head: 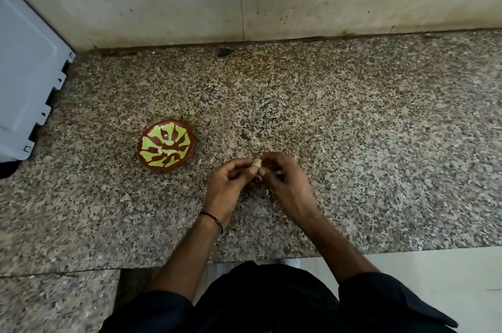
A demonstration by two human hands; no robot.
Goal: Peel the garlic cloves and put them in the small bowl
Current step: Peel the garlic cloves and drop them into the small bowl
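Left hand [227,184] and right hand [284,183] pinch a garlic clove [257,162], largely hidden.

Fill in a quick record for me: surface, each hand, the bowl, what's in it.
surface: speckled granite countertop
left hand: pinches a small papery garlic clove
right hand: pinches the same clove from the other side
bowl: round, red-brown with yellow-green pattern, on the countertop left of both hands, untouched
bowl contents: a few pale peeled cloves
far left: pale grey appliance
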